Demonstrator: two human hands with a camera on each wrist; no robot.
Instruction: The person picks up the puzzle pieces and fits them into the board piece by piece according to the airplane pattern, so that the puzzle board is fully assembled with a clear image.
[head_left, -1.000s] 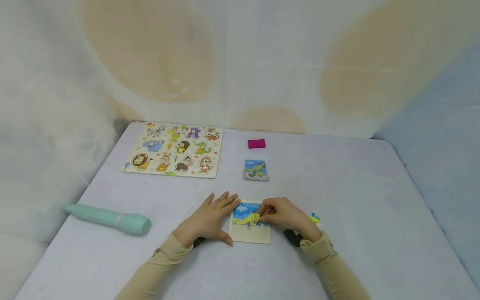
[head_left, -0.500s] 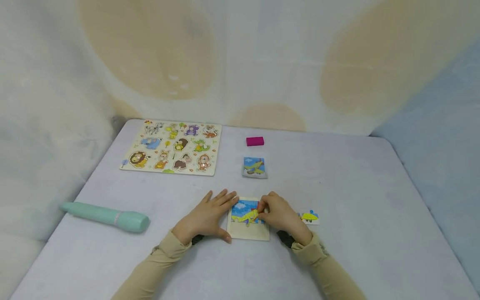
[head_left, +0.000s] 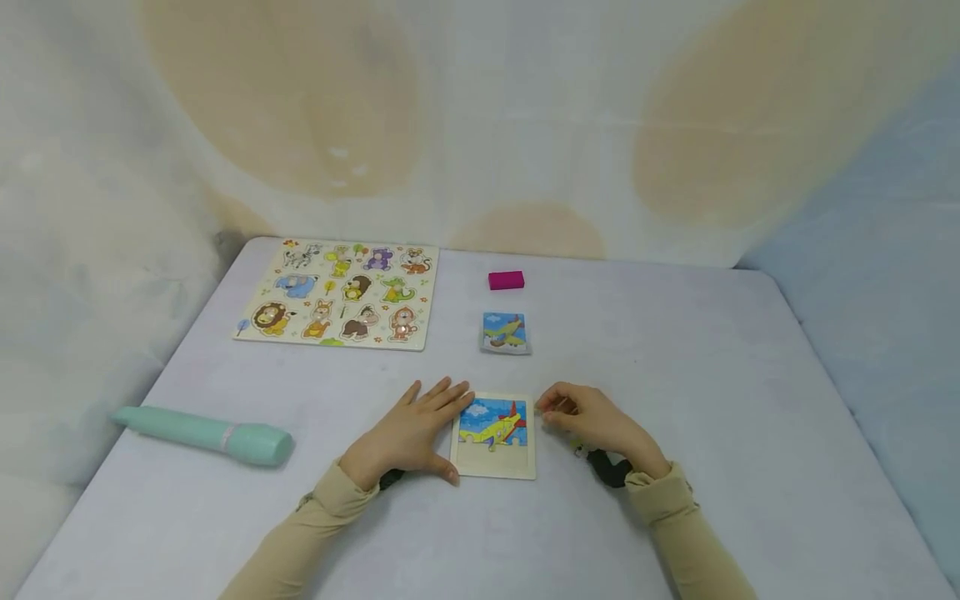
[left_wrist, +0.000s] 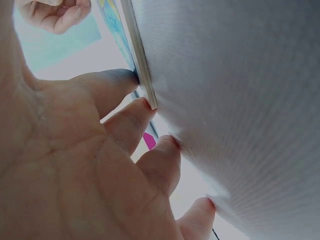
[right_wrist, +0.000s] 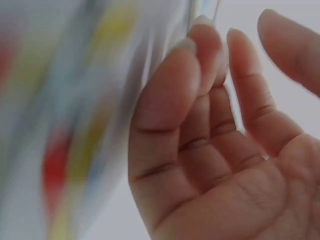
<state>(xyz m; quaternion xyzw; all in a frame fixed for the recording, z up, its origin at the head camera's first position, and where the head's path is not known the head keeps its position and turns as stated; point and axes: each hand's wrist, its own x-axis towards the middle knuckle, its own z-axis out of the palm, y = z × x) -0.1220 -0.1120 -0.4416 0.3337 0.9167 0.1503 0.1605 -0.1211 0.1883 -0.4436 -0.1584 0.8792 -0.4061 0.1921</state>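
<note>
A small wooden puzzle board [head_left: 496,462] lies on the table, its upper part filled with pieces that form a yellow airplane [head_left: 495,429] on blue sky. The lower strip shows bare wood. My left hand [head_left: 408,437] lies beside it with spread fingers, its fingertips touching the board's left edge, as the left wrist view also shows. To the right of the board hovers my right hand [head_left: 596,417], fingers loosely bent and thumb apart, holding nothing. Blurred loose puzzle pieces [right_wrist: 57,170] appear beside it in the right wrist view; in the head view it mostly covers them.
Behind the board lies a small airplane picture card [head_left: 505,333], with a magenta block [head_left: 506,281] farther back. An animal peg puzzle [head_left: 337,293] occupies the back left. A mint-green toy microphone [head_left: 202,433] rests at the left. Fabric walls [head_left: 525,125] border the table.
My right hand has let go of a puzzle piece at the board's right side and moved right, uncovering the airplane's tail. My left hand has stayed at the board's edge.
</note>
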